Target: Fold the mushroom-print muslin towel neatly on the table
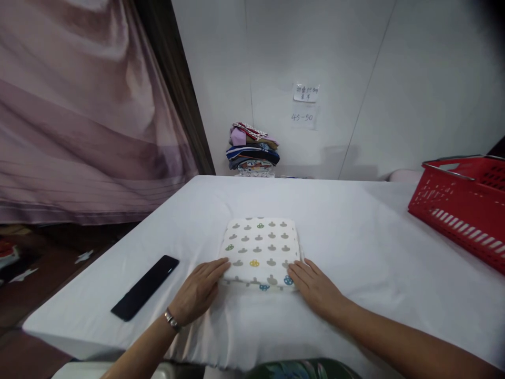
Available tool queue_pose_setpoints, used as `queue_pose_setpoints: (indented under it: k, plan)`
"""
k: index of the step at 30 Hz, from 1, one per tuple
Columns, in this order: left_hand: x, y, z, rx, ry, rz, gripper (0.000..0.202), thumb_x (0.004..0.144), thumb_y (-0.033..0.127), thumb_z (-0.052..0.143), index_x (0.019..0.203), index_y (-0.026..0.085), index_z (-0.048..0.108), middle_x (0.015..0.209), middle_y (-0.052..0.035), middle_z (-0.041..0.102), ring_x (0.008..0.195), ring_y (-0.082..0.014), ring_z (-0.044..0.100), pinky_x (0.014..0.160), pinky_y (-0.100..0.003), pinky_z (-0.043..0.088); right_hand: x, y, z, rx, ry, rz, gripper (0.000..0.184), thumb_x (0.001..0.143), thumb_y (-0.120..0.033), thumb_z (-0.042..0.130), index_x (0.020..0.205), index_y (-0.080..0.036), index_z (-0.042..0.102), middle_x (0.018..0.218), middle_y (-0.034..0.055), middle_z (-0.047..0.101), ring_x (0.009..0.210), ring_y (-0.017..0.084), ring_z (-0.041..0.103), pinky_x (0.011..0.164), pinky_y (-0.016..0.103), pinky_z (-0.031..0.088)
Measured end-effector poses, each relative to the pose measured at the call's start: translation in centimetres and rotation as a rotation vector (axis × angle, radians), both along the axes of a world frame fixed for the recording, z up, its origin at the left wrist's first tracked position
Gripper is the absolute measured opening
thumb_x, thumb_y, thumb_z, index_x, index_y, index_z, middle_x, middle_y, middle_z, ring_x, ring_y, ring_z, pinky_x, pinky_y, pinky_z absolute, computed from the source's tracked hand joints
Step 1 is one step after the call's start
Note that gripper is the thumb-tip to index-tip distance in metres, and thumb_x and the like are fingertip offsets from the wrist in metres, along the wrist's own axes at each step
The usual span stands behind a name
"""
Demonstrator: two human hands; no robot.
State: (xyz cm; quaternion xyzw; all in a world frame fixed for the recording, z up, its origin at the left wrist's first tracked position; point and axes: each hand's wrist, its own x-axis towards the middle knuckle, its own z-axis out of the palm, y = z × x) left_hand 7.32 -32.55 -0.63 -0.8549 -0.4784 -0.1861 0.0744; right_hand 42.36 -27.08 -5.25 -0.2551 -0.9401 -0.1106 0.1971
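Note:
A folded white cloth [258, 245] with grey, green, yellow and blue mushroom-like prints lies flat in the middle of the white-covered table [335, 210]. My left hand [201, 287], with a metal band at the wrist, rests its outstretched fingertips on the cloth's near left corner. At the near right corner, my right hand [313, 287] lies with fingers extended, touching the cloth's edge. Neither hand grips anything. The cloth's underside is hidden.
A black phone [145, 287] lies on the table to the left. A red plastic basket [453, 205] stands at the right. Beyond the far edge rises a stack of folded fabrics [253, 150] against the wall. A pink curtain [79, 105] hangs on the left.

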Motion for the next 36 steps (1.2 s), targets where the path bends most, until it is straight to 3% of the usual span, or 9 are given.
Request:
queue_pose_setpoints:
  k: [4,8,13,16,19,25,31,36]
  plan:
    - [0.0,0.0,-0.1,-0.003,0.007,0.004,0.059,0.074,0.002,0.037,0.129,0.021,0.039,0.127,-0.0097,0.052,0.112,-0.0205,0.051,0.090,-0.039,0.045,0.4,0.5,0.6,0.011,0.054,0.053,0.048,0.083,-0.001,0.033,0.129,-0.011,0.042,0.121,0.0140,0.055,0.114,0.024,0.048,0.096,0.046,0.042]
    - [0.0,-0.4,-1.2,-0.005,0.040,0.037,0.061,0.072,0.000,0.037,0.130,0.020,0.039,0.131,-0.0102,0.048,0.114,-0.0203,0.049,0.092,-0.039,0.043,0.9,1.2,1.2,0.009,0.117,0.118,0.055,0.081,0.000,0.033,0.135,-0.012,0.033,0.117,0.0136,0.056,0.109,0.023,0.050,0.092,0.045,0.045]
    - [1.6,-1.6,-1.9,0.004,0.134,0.139,0.062,0.071,0.004,0.041,0.132,0.018,0.038,0.141,-0.0110,0.036,0.128,-0.0244,0.035,0.099,-0.043,0.036,1.3,1.8,1.4,0.018,0.192,0.157,0.059,0.082,-0.003,0.036,0.139,-0.014,0.024,0.121,0.0131,0.054,0.112,0.023,0.048,0.091,0.042,0.047]
    - [3.5,-2.1,-1.8,0.032,0.168,0.152,0.060,0.074,0.012,0.046,0.133,0.020,0.037,0.143,-0.0095,0.032,0.131,-0.0256,0.029,0.103,-0.047,0.029,1.4,2.3,1.8,0.044,0.211,0.173,0.059,0.083,-0.005,0.039,0.140,-0.015,0.023,0.119,0.0130,0.055,0.112,0.023,0.049,0.091,0.042,0.048]
    - [5.9,-1.8,-1.6,0.075,0.126,0.127,0.055,0.076,0.018,0.049,0.130,0.019,0.042,0.140,-0.0093,0.037,0.131,-0.0253,0.029,0.106,-0.048,0.023,1.3,2.9,2.6,0.054,0.213,0.191,0.060,0.083,-0.006,0.040,0.140,-0.014,0.022,0.118,0.0143,0.055,0.111,0.024,0.049,0.090,0.043,0.048]
    - [12.3,0.8,-1.1,0.083,-0.016,0.186,0.061,0.076,0.020,0.051,0.134,0.015,0.034,0.140,-0.0109,0.038,0.131,-0.0260,0.028,0.108,-0.049,0.018,0.6,4.6,4.8,0.009,0.213,0.265,0.059,0.083,-0.005,0.038,0.138,-0.013,0.021,0.117,0.0164,0.053,0.109,0.025,0.049,0.088,0.048,0.046]
    - [17.1,3.8,0.2,0.065,-0.197,0.262,0.066,0.073,0.019,0.057,0.133,0.014,0.030,0.123,-0.0141,0.052,0.115,-0.0277,0.044,0.100,-0.050,0.027,0.1,5.7,5.8,-0.073,0.242,0.304,0.061,0.082,-0.006,0.038,0.138,-0.016,0.019,0.118,0.0149,0.051,0.109,0.023,0.048,0.090,0.048,0.043]
    - [18.2,4.9,1.7,0.054,-0.245,0.290,0.039,0.075,0.024,0.058,0.112,0.018,0.047,0.103,-0.0102,0.058,0.098,-0.0264,0.051,0.087,-0.044,0.037,-0.8,5.9,6.0,-0.121,0.330,0.303,0.061,0.083,-0.010,0.039,0.139,-0.019,0.016,0.121,0.0135,0.050,0.112,0.022,0.047,0.092,0.047,0.041]
